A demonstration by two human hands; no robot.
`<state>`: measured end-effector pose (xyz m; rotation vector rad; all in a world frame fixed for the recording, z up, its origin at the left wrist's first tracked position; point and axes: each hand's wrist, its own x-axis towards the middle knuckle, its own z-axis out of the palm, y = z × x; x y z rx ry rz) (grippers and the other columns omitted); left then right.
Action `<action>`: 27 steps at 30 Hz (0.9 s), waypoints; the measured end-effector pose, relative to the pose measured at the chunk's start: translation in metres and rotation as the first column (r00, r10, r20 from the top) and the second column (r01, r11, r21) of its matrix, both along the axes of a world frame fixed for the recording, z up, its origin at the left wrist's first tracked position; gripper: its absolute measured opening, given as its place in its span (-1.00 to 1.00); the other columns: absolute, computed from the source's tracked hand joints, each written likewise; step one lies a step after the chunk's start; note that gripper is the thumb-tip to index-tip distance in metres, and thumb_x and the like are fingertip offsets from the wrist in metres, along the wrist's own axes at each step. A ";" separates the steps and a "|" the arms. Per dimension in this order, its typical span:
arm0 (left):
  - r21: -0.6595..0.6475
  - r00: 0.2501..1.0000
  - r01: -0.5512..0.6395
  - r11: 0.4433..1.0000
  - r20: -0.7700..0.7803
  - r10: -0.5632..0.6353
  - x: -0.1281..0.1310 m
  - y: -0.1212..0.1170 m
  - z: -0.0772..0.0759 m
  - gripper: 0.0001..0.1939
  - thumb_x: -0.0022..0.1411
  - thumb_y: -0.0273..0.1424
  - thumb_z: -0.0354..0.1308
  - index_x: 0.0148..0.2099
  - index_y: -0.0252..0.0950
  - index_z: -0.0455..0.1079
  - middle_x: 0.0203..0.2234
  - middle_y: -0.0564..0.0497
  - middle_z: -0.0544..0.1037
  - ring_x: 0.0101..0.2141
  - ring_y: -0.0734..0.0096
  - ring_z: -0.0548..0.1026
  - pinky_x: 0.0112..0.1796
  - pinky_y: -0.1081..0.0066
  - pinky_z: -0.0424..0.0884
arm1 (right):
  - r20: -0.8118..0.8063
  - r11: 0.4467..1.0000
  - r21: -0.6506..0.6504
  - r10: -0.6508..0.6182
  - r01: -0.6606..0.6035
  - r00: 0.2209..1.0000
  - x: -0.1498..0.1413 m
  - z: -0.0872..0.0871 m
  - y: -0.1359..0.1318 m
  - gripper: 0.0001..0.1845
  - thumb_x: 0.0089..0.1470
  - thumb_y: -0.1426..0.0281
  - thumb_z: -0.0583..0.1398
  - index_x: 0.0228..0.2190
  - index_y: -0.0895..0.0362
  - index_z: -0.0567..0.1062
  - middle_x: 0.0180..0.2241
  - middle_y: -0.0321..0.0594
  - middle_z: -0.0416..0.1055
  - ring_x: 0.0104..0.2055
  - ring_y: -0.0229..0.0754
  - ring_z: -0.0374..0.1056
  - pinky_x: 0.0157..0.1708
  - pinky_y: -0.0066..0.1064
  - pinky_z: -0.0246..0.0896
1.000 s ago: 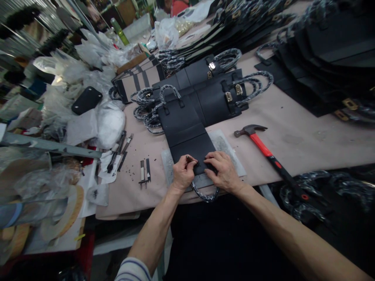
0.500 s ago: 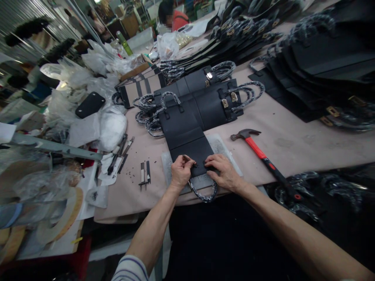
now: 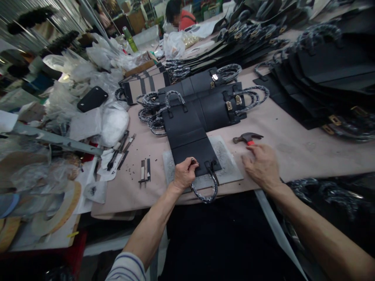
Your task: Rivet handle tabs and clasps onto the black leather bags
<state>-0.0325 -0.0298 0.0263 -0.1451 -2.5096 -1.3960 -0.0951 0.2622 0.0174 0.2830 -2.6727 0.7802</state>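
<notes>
My left hand (image 3: 185,173) pinches a short, dark metal rod-like tool (image 3: 192,160) upright above the near end of a black bag panel (image 3: 191,148). Its lower tip is hidden by the fingers. The panel lies flat over a pale board (image 3: 225,156), and its plastic-wrapped handle (image 3: 216,187) loops over the table's near edge. My right hand (image 3: 262,166) is over the claw hammer (image 3: 247,137), thumb and fingers apart. The hand and forearm cover most of the red and black hammer handle, so contact is unclear.
More black bag panels (image 3: 218,103) with gold clasps lie behind. Stacked panels (image 3: 325,70) fill the right side. Thin metal tools (image 3: 142,171) and small black bits lie left, beside piled plastic bags (image 3: 114,125). A person in red (image 3: 186,19) sits at the far end.
My right hand has left the bag panel and moved right, over the hammer's handle. My left hand stays at the panel with the small tool. The view has shifted slightly.
</notes>
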 end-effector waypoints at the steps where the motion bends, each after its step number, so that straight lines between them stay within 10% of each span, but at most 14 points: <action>1: -0.010 1.000 0.016 1.000 -0.008 -0.016 0.000 0.000 0.000 -0.90 0.32 -0.48 0.14 -0.23 -0.20 0.46 -0.37 0.03 0.63 -0.34 0.37 0.60 -0.24 0.42 0.51 | 0.068 0.992 0.115 -0.061 0.053 0.996 -0.001 -0.001 0.015 -0.66 0.16 0.29 0.19 -0.10 0.23 0.51 -0.09 0.21 0.45 0.01 0.25 0.38 0.01 0.05 0.26; 7: -0.032 0.999 0.047 0.998 -0.018 -0.048 0.000 0.000 -0.004 -0.87 0.34 -0.50 0.12 -0.20 -0.20 0.47 -0.34 0.01 0.64 -0.29 0.32 0.62 -0.16 0.37 0.54 | 0.548 0.953 0.277 -0.260 0.121 0.795 0.005 0.001 0.056 -0.67 0.20 0.17 0.15 -0.19 0.19 0.43 -0.22 0.13 0.41 -0.14 0.22 0.39 -0.15 0.01 0.27; 10: -0.053 0.998 0.044 0.998 -0.032 -0.046 0.001 0.000 -0.007 -0.87 0.33 -0.52 0.13 -0.21 -0.20 0.47 -0.35 0.02 0.63 -0.31 0.34 0.62 -0.17 0.38 0.54 | 0.735 0.977 -0.015 -0.134 0.215 0.664 0.010 0.015 0.046 -0.79 0.10 0.21 0.21 -0.34 0.09 0.38 -0.43 -0.13 0.35 -0.39 -0.01 0.34 -0.37 -0.17 0.29; 14: -0.053 0.996 0.054 0.997 -0.067 -0.057 0.001 0.000 -0.010 -0.86 0.32 -0.54 0.13 -0.23 -0.21 0.47 -0.38 0.03 0.61 -0.33 0.35 0.61 -0.19 0.40 0.53 | 0.833 0.802 -0.455 0.230 0.387 0.503 0.022 0.047 0.019 -0.82 0.03 0.24 0.17 -0.40 0.04 0.29 -0.52 -0.31 0.24 -0.57 -0.24 0.17 -0.57 -0.37 0.19; 17: -0.053 0.994 0.060 0.997 -0.085 -0.064 0.002 0.000 -0.013 -0.86 0.33 -0.54 0.12 -0.23 -0.21 0.47 -0.37 0.03 0.62 -0.31 0.35 0.62 -0.19 0.40 0.53 | 0.787 0.730 -0.548 0.283 0.409 0.548 0.037 0.078 -0.005 -0.73 0.10 0.11 0.16 -0.36 0.03 0.28 -0.54 -0.40 0.16 -0.64 -0.31 0.06 -0.66 -0.45 0.05; 20: -0.053 0.991 0.072 0.996 -0.107 -0.078 0.002 0.000 -0.015 -0.86 0.34 -0.53 0.11 -0.22 -0.23 0.47 -0.35 0.01 0.63 -0.30 0.34 0.63 -0.18 0.39 0.54 | 0.630 0.813 -0.547 0.242 0.200 0.738 0.051 0.106 -0.026 -0.61 0.20 -0.05 0.10 -0.33 0.02 0.32 -0.56 -0.37 0.22 -0.63 -0.26 0.14 -0.66 -0.42 0.05; 23: -0.058 0.990 0.069 0.996 -0.119 -0.075 0.002 -0.001 -0.015 -0.86 0.34 -0.53 0.11 -0.21 -0.23 0.48 -0.34 0.00 0.64 -0.30 0.34 0.64 -0.16 0.38 0.56 | 0.356 0.949 -0.272 0.255 -0.161 0.899 0.057 0.120 -0.040 -0.63 0.26 0.00 0.04 -0.40 0.00 0.30 -0.60 -0.30 0.26 -0.59 -0.18 0.20 -0.58 -0.35 0.05; 27: -0.074 0.991 0.050 0.996 -0.123 -0.059 0.003 -0.001 -0.017 -0.87 0.32 -0.52 0.14 -0.21 -0.22 0.49 -0.36 0.00 0.65 -0.31 0.32 0.65 -0.18 0.37 0.57 | 0.340 0.900 0.075 0.382 -0.429 0.860 0.053 0.130 -0.046 -0.68 0.26 0.12 0.00 -0.47 0.00 0.23 -0.64 -0.26 0.27 -0.67 -0.20 0.09 -0.57 -0.30 -0.18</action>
